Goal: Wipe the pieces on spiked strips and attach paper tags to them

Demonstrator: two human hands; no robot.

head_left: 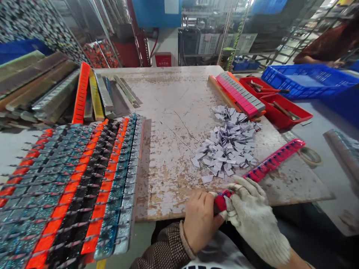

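A long, narrow pink strip [273,161] with a row of dark blue marks slants across the table's front right. Its near end appears to pass under my right hand [249,215], which wears a white knitted glove. Bare and closed, my left hand [200,216] grips the pink end at the table's front edge. The gloved fingers press against that same end, and whatever small piece may be between them is hidden. Just beyond the hands lies a heap of small white paper slips [224,145].
Spiky bars in orange, black and glittery blue [112,179] fill the left side, with stacked bars [42,86] behind. At right are slotted pink and grey bars [238,93], red tool trays [286,110], a blue crate [308,80], a tape roll [310,156] and another person [328,45].
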